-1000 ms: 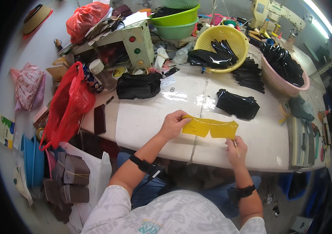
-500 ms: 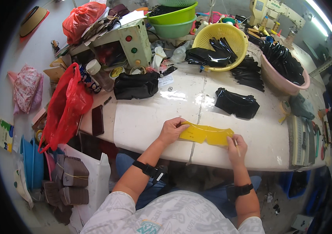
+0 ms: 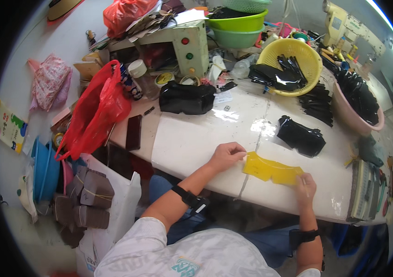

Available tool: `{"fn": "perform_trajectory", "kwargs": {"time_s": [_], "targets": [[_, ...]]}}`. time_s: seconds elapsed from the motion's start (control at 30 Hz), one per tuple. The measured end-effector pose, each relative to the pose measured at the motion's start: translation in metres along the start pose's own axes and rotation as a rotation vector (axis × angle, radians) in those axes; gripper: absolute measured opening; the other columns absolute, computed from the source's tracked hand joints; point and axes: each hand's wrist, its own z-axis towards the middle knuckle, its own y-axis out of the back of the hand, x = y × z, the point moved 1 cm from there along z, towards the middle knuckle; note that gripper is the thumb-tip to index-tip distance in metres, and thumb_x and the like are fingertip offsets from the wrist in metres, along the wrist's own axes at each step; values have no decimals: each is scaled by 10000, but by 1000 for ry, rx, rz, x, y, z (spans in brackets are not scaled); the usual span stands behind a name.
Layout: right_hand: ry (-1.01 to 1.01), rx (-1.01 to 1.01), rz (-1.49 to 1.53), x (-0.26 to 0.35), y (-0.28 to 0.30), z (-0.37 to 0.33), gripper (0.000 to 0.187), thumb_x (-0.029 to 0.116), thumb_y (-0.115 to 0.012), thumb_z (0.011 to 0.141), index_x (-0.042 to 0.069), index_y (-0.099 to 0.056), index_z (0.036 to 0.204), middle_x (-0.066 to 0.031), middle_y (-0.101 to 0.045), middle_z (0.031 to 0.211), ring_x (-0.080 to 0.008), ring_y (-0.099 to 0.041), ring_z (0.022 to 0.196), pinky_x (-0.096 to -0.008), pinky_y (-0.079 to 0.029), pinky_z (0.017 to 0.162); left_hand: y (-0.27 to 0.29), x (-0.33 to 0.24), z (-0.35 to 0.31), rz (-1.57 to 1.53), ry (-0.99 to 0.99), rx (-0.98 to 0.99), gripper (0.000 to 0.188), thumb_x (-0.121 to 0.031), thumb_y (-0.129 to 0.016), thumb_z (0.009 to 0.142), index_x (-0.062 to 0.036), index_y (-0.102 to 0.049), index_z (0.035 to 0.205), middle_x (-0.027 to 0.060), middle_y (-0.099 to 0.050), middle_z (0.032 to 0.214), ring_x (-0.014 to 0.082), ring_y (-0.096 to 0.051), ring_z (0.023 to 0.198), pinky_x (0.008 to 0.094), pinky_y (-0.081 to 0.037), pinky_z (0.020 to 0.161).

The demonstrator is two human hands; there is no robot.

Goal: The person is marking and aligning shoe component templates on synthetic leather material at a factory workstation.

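A flat yellow pattern piece (image 3: 272, 170), with a curved upper edge and a notched lower edge, is held just over the white tabletop. My left hand (image 3: 228, 156) is closed, its thumb and fingertips pinched at the piece's left corner. My right hand (image 3: 306, 189) pinches the right end, and a thin pale stick (image 3: 304, 185) lies along its fingers. Just beyond the piece sits a stack of glossy black cut pieces (image 3: 301, 135). Another black bundle (image 3: 187, 98) stands farther left.
A yellow basket (image 3: 317, 69) and a pink basin (image 3: 375, 124) hold black pieces at the far right. A dark phone (image 3: 134, 132) and a red plastic bag (image 3: 99, 108) lie left. Bundled brown pieces (image 3: 96, 190) are at lower left. A sewing machine (image 3: 355, 30) stands at the back.
The view has swung left, so the table appears farther right. The yellow piece now slants down toward the right, and my left fingers have shifted to its corner tip.
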Motion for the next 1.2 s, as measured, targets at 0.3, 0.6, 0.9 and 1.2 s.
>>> {"fn": "perform_trajectory", "kwargs": {"time_s": [0.3,0.6,0.9,1.2], "targets": [[25,-140,-156,8,-6,-7,110,53,-675,928,-34,-666,995,-87,-680,848,-144,-606,805,-301,-509,770,45,-64,153,37,181,-140,297,-329,-720,958,-32,-713,972,52,-726,827,126,-662,691,283,-537,639],[53,-139,-105,5,-7,-8,58,24,-692,920,-21,-672,951,-49,-668,835,-103,-590,792,-254,-492,756,51,-96,275,-63,322,-367,757,-479,-699,961,19,-475,1485,223,-518,1448,349,-533,1309,492,-507,1027],[74,-148,-93,9,-9,-7,62,31,-715,917,-10,-685,952,-34,-669,788,-85,-581,731,-250,-492,696,45,-75,325,-51,375,-406,755,-527,-857,776,21,-639,1247,144,-626,1229,319,-618,1028,485,-557,807],[92,-160,-137,8,-7,-7,69,26,-726,913,-15,-690,955,-45,-678,784,-91,-592,721,-252,-491,679,31,-68,335,29,390,-426,551,-463,-905,749,-50,-682,1038,73,-687,964,228,-641,827,428,-502,674]]}}
